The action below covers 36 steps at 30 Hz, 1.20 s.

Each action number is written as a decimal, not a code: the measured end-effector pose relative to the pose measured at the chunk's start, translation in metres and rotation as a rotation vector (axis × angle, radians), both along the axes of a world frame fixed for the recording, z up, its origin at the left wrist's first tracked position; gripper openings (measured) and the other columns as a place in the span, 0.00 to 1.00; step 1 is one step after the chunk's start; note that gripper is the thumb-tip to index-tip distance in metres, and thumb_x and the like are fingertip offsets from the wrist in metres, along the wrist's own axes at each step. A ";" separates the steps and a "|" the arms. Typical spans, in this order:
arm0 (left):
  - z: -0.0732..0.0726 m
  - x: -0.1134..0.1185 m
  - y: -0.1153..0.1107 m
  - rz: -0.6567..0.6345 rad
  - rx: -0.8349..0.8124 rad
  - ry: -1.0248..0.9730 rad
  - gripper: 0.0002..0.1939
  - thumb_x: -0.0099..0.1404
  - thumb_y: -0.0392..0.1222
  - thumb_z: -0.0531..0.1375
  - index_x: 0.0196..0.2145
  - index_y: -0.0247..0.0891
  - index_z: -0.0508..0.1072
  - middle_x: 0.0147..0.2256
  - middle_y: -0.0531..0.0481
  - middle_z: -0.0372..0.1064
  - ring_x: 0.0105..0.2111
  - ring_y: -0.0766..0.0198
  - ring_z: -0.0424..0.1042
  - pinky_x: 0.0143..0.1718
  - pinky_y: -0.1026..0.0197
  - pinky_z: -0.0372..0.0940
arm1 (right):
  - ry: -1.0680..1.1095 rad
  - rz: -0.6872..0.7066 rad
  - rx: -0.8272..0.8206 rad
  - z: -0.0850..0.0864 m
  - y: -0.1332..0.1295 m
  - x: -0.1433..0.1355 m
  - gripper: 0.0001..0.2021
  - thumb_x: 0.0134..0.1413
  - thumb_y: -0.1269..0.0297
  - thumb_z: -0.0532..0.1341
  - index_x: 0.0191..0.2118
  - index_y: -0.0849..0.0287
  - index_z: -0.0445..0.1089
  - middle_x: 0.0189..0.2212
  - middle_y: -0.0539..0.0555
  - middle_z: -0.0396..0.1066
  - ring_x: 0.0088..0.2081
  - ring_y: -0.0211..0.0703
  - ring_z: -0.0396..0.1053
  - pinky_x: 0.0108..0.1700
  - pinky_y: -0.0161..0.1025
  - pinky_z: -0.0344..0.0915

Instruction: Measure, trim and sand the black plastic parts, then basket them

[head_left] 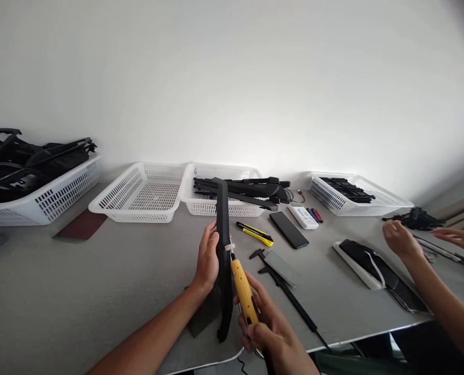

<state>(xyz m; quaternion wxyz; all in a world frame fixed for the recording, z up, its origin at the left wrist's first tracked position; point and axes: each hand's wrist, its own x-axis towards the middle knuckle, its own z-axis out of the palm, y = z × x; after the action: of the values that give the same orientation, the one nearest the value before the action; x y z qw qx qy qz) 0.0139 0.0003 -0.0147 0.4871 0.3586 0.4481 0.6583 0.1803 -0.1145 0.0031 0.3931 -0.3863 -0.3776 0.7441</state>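
Observation:
My left hand [208,256] is closed on a long black plastic trim piece [223,234], which it holds upright over the table. In my right hand [271,325] is a yellow-handled tool [244,289] that looks like a soldering iron, with a pale collar near its thin tip. The tip lies against or very close to the right edge of the trim piece; actual contact cannot be made out. Below the left wrist lies a dark flat sheet [205,312], partly hidden. Right of the tool are a black caliper [290,297] and a grey flat block [281,267].
A yellow utility knife [255,234], a phone [288,229] and a white box [303,215] lie ahead. White baskets [138,214] line the wall, several with black parts. At the right, another person's hands [401,239] work near black-and-white parts [380,271]. A brown sheet [82,225] lies left.

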 end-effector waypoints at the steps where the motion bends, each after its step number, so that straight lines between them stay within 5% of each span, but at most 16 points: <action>1: 0.000 0.000 0.000 -0.002 -0.003 -0.010 0.23 0.73 0.54 0.56 0.60 0.42 0.71 0.39 0.48 0.79 0.33 0.60 0.76 0.37 0.59 0.71 | 0.008 -0.007 -0.003 0.003 -0.001 0.000 0.45 0.53 0.61 0.70 0.74 0.43 0.54 0.57 0.57 0.66 0.34 0.38 0.69 0.32 0.37 0.68; 5: 0.001 0.000 -0.001 -0.002 0.001 -0.004 0.25 0.73 0.55 0.56 0.60 0.40 0.71 0.39 0.47 0.79 0.35 0.58 0.77 0.37 0.58 0.71 | -0.073 0.019 -0.037 0.007 -0.001 0.004 0.54 0.49 0.53 0.76 0.77 0.41 0.47 0.53 0.57 0.69 0.30 0.39 0.68 0.26 0.35 0.65; 8: -0.002 0.000 0.000 -0.011 0.013 0.007 0.25 0.73 0.57 0.57 0.60 0.41 0.71 0.40 0.47 0.80 0.37 0.57 0.78 0.38 0.58 0.71 | -0.203 0.005 0.049 0.000 0.005 0.012 0.38 0.49 0.48 0.76 0.64 0.54 0.69 0.38 0.53 0.70 0.32 0.39 0.64 0.32 0.34 0.63; 10: -0.004 0.000 0.001 -0.013 0.015 -0.002 0.26 0.72 0.57 0.57 0.61 0.41 0.70 0.40 0.47 0.80 0.39 0.56 0.78 0.38 0.59 0.71 | -0.277 -0.014 0.093 -0.004 0.009 0.017 0.28 0.55 0.44 0.72 0.54 0.57 0.75 0.36 0.52 0.69 0.34 0.41 0.64 0.37 0.35 0.64; 16: -0.003 -0.001 0.000 -0.014 0.012 0.001 0.26 0.72 0.58 0.57 0.60 0.40 0.70 0.40 0.46 0.80 0.39 0.55 0.78 0.39 0.58 0.71 | -0.464 -0.027 0.155 -0.005 0.004 0.012 0.36 0.62 0.32 0.60 0.63 0.55 0.65 0.32 0.49 0.64 0.29 0.42 0.63 0.33 0.38 0.64; 19: -0.003 0.000 -0.001 -0.010 0.021 0.012 0.25 0.73 0.57 0.57 0.59 0.40 0.71 0.41 0.46 0.79 0.39 0.55 0.78 0.39 0.58 0.71 | -0.633 -0.046 0.172 -0.012 -0.008 0.008 0.36 0.62 0.28 0.57 0.59 0.56 0.66 0.26 0.47 0.60 0.23 0.42 0.61 0.27 0.39 0.57; 25: -0.002 0.001 -0.002 -0.024 -0.002 -0.031 0.27 0.72 0.59 0.56 0.62 0.41 0.68 0.41 0.46 0.79 0.31 0.59 0.76 0.31 0.60 0.69 | -0.821 -0.068 0.294 -0.020 -0.019 0.001 0.27 0.67 0.33 0.54 0.49 0.55 0.68 0.24 0.49 0.65 0.23 0.45 0.64 0.29 0.40 0.51; 36: 0.002 0.003 -0.007 -0.042 0.020 0.015 0.25 0.74 0.57 0.55 0.61 0.42 0.69 0.40 0.47 0.79 0.37 0.57 0.77 0.38 0.58 0.70 | -0.902 -0.139 0.412 -0.019 0.000 -0.010 0.20 0.71 0.41 0.52 0.49 0.51 0.67 0.25 0.49 0.67 0.27 0.50 0.70 0.31 0.41 0.56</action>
<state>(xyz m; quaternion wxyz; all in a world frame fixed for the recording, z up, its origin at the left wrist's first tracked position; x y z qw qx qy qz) 0.0172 -0.0066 -0.0127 0.4940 0.3775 0.4376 0.6496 0.1700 -0.1143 -0.0162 0.3076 -0.6079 -0.6226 0.3850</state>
